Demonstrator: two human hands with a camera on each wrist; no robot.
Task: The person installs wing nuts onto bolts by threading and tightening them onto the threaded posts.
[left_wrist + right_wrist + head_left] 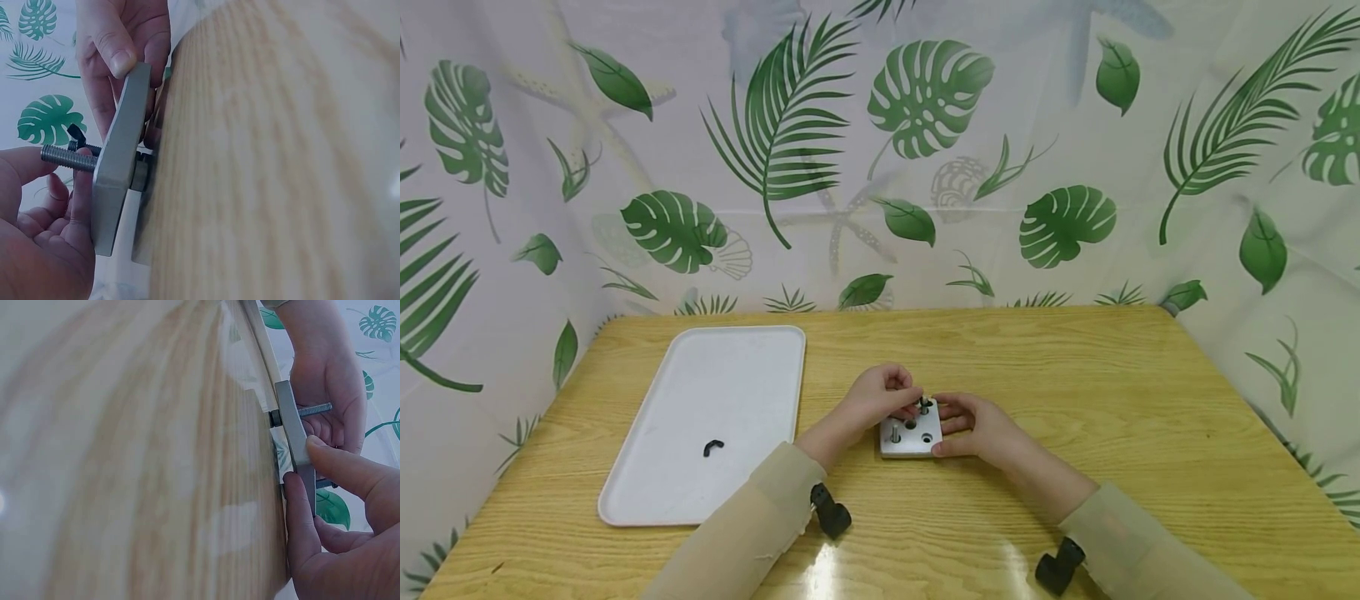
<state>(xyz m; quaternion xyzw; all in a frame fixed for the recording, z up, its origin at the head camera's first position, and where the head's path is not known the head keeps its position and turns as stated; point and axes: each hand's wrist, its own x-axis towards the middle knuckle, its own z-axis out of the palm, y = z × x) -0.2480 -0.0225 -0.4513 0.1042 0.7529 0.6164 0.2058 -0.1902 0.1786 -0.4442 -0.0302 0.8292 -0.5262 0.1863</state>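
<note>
A square silver metal plate with several round holes rests on the table, slightly raised on bolt heads beneath it. A threaded bolt stands up through its near left hole. Farther back, another bolt carries a black wing nut. My left hand is over the plate's far left side, with thumb and a finger at this wing nut; their exact contact is partly hidden. My right hand grips the plate's right edge, its thumb on top and a finger underneath.
On the left of the wooden table lies a white tray. A small bent black piece, similar to a wing nut, sits on the tray. A leaf-patterned cloth hangs behind the table and at both sides.
</note>
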